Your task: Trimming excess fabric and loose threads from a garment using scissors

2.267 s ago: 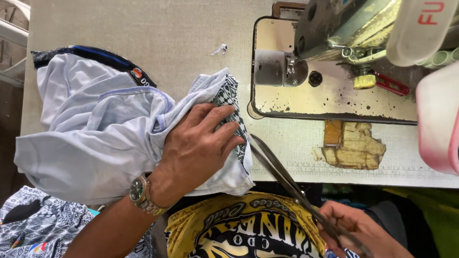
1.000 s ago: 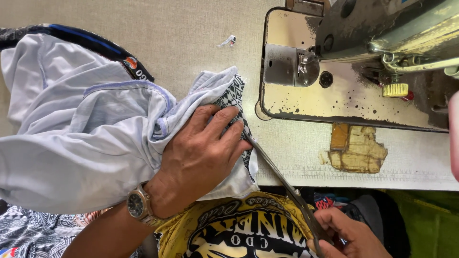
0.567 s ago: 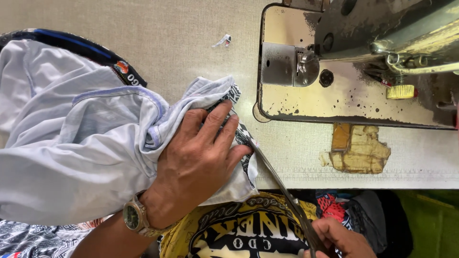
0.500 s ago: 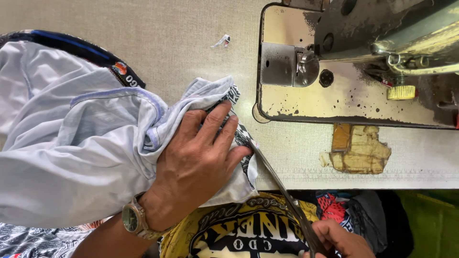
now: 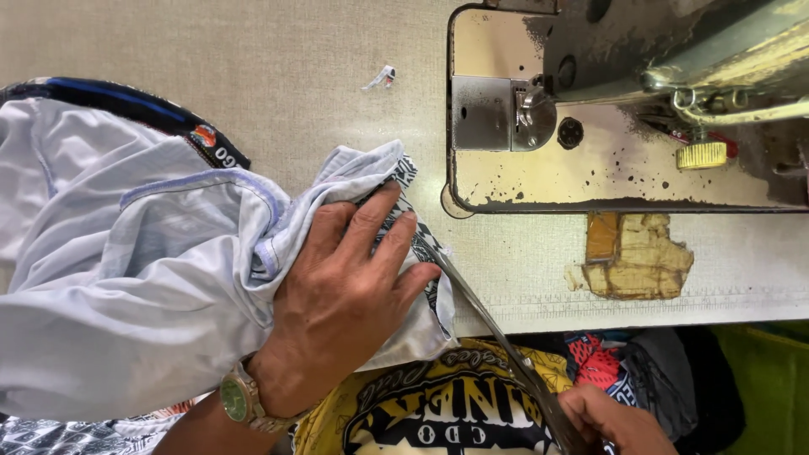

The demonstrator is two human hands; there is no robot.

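Long steel scissors [image 5: 484, 316] gripped in closed right hand [image 5: 611, 420], blades slanting up-left to pale blue fabric garment [image 5: 143, 270] pressed under flat, open left hand [image 5: 345, 303], on beige tabletop [image 5: 253, 67] beside metal sewing machine [image 5: 624, 101].

Garment [image 5: 126, 278]: pale blue-white, with a black-and-white patterned trim [image 5: 413, 227] and a dark blue and black collar band [image 5: 126, 101]. Wristwatch [image 5: 240, 398]: gold with green dial. Table [image 5: 253, 50]: beige; sewing machine bed [image 5: 590, 160]: cream, speckled black.
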